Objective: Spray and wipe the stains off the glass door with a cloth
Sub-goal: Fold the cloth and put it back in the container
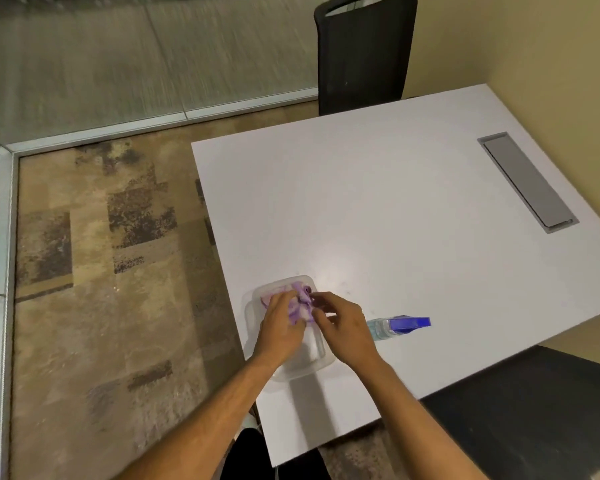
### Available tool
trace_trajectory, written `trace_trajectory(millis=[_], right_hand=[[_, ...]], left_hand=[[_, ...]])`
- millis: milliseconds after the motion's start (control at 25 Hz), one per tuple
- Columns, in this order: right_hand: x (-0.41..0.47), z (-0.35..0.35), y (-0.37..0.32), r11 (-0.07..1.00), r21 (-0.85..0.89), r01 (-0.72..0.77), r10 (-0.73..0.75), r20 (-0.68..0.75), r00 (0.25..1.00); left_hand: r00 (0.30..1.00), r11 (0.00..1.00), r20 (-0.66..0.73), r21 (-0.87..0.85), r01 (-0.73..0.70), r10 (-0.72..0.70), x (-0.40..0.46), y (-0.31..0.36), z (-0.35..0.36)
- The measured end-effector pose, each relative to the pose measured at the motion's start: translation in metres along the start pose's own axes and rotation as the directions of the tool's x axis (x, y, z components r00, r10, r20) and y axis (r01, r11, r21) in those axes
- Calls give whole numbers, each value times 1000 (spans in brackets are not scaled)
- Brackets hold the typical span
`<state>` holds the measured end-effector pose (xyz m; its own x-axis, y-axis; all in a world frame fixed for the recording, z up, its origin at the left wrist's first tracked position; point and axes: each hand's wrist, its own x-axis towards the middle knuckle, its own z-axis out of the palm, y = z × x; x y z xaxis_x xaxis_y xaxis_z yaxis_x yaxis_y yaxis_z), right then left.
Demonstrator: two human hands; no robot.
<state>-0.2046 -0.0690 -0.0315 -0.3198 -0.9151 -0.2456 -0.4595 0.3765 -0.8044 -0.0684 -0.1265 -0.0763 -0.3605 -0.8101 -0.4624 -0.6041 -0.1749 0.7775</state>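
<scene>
Both hands, left (pixel 280 325) and right (pixel 340 327), pinch the cloth (pixel 303 301) over the tub (pixel 321 363); sprayer (pixel 400 325) lies right of it.

Office meeting room, white table (pixel 395 202) with cable hatch (pixel 527 181), mesh chair (pixel 361 53), glass partition (pixel 118 64)

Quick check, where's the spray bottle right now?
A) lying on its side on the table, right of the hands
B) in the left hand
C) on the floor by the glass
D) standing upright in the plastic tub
A: the spray bottle lies flat on the white table, just beyond the right hand; both hands are on the purple cloth in the tub.
</scene>
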Motion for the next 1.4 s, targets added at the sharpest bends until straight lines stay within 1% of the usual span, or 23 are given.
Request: trace_trajectory(millis=[120,160,200,280,360,400,480,560,600,680,840,920,1000,1200,1400], right_hand=[[-31,-55,-49,992,111,65,-57,-77,995],[-41,-76,-62,986,139,87,-70,-123,990],[-49,-95,-68,982,162,100,-71,-178,981],[-57,-126,-60,970,216,108,-39,-299,954],[-61,-143,-34,963,264,55,47,-364,930],[-63,-147,-21,962,272,9,93,-359,929],[-67,-145,5,956,285,-75,155,-272,950],[-71,-138,23,954,286,-93,141,-153,978],[-72,-134,28,956,281,-85,124,-125,984],[-71,-126,39,956,287,-66,111,-142,984],[-67,-119,51,955,294,-34,100,-213,972],[-67,-120,52,965,262,-10,67,-211,975],[-68,-124,48,970,244,22,26,-191,981],[-72,-142,10,962,231,145,-108,-164,981],[-76,-152,-47,951,203,232,-210,-123,970]], left_hand=[[988,990,106,78,-119,110,-11,23,12],[980,981,144,114,-155,138,-15,33,18],[975,977,176,138,-161,136,-17,40,24],[968,984,229,121,-129,99,-19,50,38],[956,984,278,119,-132,95,-19,54,51],[950,983,295,118,-143,103,-17,54,59],[933,981,345,118,-151,102,-14,53,71],[923,985,373,104,-140,92,-10,53,84],[921,986,378,86,-140,98,-8,53,90],[928,990,360,64,-128,96,-6,53,101],[962,994,252,4,-113,108,-8,59,114],[967,992,224,2,-126,123,-11,62,115],[963,991,231,-17,-135,135,-15,65,115],[967,987,194,-49,-156,163,-35,88,95],[981,987,110,-58,-152,158,-62,114,49]])
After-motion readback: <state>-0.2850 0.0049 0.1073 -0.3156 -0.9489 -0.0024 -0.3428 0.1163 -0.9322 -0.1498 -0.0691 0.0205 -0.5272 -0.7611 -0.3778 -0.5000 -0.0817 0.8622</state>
